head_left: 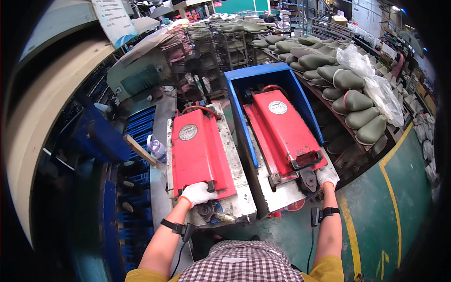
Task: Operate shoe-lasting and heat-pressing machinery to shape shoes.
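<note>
1. The left forearm (pixel 157 246) is extended forward, angled inward; the gloved left hand (pixel 198 193) is curled, knuckles up.
2. The right forearm (pixel 330 235) is stretched nearly straight ahead; the gloved right hand (pixel 327 176) is partly hidden.

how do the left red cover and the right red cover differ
The right red cover sits partly within a blue surround; the left red cover doesn't. The left cover's handle is partly hidden by the left hand; the right cover's handle shows clearly, with the right hand nearby. Both carry a round badge.
</note>
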The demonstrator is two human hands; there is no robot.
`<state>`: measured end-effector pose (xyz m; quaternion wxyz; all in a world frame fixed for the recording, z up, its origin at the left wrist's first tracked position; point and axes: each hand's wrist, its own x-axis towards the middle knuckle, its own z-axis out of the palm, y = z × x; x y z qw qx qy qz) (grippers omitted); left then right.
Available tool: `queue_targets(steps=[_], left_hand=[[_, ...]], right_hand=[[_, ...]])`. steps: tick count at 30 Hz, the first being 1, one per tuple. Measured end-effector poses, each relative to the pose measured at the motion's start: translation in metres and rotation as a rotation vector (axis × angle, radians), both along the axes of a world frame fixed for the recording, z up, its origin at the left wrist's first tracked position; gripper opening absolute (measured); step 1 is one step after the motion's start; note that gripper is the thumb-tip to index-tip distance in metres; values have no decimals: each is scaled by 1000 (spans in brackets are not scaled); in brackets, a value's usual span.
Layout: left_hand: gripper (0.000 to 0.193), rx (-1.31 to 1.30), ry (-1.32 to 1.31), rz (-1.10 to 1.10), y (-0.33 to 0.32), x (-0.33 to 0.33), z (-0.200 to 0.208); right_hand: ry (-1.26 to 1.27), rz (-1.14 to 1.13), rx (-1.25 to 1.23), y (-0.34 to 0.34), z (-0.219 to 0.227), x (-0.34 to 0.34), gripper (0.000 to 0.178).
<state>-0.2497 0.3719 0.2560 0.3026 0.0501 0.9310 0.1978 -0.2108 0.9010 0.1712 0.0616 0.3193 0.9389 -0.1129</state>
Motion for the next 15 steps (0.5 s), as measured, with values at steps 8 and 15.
queue_targets(steps=[8,15], left_hand=[[55,-18,4,-8,-4,0,-4],[61,-38,38,-9,-3,0,-2]], right_hand=[[67,-63,21,-8,3,3,41],[88,-37,16,-3,-1,4,42]])
